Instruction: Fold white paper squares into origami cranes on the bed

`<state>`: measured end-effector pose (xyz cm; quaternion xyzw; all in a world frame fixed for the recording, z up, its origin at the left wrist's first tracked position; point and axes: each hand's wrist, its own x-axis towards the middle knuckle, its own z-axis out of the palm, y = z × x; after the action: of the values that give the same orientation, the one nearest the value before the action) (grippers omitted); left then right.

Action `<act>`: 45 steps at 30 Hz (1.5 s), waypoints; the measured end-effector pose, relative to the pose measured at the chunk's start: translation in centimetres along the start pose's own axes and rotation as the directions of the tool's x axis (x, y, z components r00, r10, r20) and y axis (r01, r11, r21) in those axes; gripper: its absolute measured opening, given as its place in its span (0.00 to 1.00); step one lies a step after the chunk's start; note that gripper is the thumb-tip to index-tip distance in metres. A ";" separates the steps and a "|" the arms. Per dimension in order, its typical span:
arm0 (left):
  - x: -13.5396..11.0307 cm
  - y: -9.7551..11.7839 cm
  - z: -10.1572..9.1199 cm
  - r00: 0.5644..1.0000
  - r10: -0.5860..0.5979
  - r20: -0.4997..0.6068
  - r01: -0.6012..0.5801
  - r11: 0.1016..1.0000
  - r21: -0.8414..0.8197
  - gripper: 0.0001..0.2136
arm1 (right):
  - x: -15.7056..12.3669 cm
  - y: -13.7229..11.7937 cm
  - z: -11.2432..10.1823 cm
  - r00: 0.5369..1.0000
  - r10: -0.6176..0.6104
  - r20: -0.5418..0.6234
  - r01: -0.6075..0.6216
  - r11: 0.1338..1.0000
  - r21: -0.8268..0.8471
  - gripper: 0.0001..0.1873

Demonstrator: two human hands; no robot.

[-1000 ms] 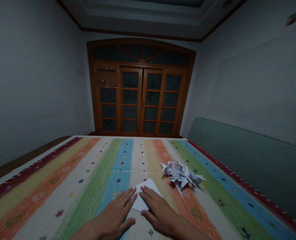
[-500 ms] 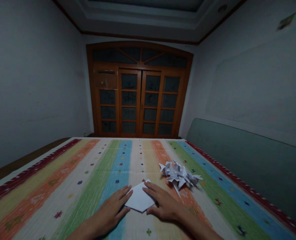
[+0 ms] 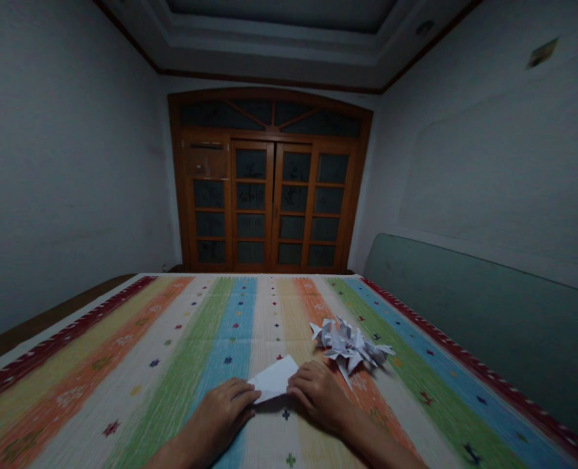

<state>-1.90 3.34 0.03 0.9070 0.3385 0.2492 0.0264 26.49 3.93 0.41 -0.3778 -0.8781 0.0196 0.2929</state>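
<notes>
Between my two hands is a white sheet of folded paper (image 3: 274,379), its near edge lifted a little off the striped cloth. My left hand (image 3: 228,404) pinches the paper's left corner with thumb and fingers. At the right end, my right hand (image 3: 318,394) has its fingers curled round the paper's edge, the thumb mostly hidden. To the right of that hand lies a pile of folded white paper pieces (image 3: 350,345) with pointed tips.
A striped tablecloth (image 3: 172,352) covers the table. A pale green panel (image 3: 465,299) runs along the right side. Beyond the far table edge stand wooden doors with glass panes (image 3: 274,202).
The fingers of both hands have gone from lying flat on the paper to gripping its ends. The paper now looks narrower, its near point no longer visible.
</notes>
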 end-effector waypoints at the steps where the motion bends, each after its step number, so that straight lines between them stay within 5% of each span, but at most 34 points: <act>1: 0.0 0.1 -0.1 0.999 -0.024 -0.022 0.023 0.999 -0.047 0.15 | -0.1 0.1 0.0 1.000 0.001 -0.025 -0.001 1.000 0.003 0.24; 5: 0.5 0.9 -1.3 0.971 -0.227 -0.080 0.198 0.942 -0.273 0.16 | -0.6 0.5 0.0 0.977 0.056 -0.204 -0.027 0.990 0.142 0.26; 9: 1.3 1.8 -1.8 0.917 -0.397 -0.035 0.328 0.802 -0.500 0.18 | -0.5 0.7 0.7 0.858 0.323 -0.399 -0.190 0.922 0.337 0.23; 13: 1.4 2.0 -0.6 0.873 -0.486 0.036 0.397 0.666 -0.631 0.23 | 0.3 0.4 1.4 0.809 0.509 -0.294 -0.324 0.804 0.499 0.26; 16: 1.0 2.0 0.0 0.868 -0.494 0.042 0.433 0.715 -0.548 0.20 | 0.6 0.0 1.7 0.823 0.540 -0.178 -0.412 0.782 0.468 0.27; 23: 0.0 2.2 -0.1 0.968 -0.249 0.020 0.250 0.965 -0.083 0.11 | 0.0 -0.7 2.0 0.847 0.530 -0.027 -0.494 0.806 0.326 0.31; 29: -1.1 0.7 1.5 0.976 0.024 0.216 -0.005 0.996 -0.087 0.34 | -0.4 -1.4 2.8 0.845 0.535 0.004 -0.505 0.794 0.338 0.46; 33: -1.3 0.4 1.8 0.959 0.052 0.279 -0.028 0.996 -0.087 0.40 | -0.9 -1.9 3.3 0.871 0.492 0.015 -0.466 0.815 0.344 0.48; 39: -1.4 0.7 1.4 0.977 -0.013 0.214 0.028 0.997 -0.067 0.42 | -2.6 -2.4 4.2 0.957 0.258 0.133 -0.286 0.916 0.282 0.38; 45: -1.4 0.7 1.4 0.974 -0.055 0.219 0.069 0.996 -0.057 0.43 | -3.9 -1.8 5.2 0.965 0.061 0.255 -0.094 0.989 0.118 0.41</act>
<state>-1.72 2.05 -1.66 0.9165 0.3535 0.1583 0.1002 24.65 0.98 -5.40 -0.3866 -0.8895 0.1355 0.2024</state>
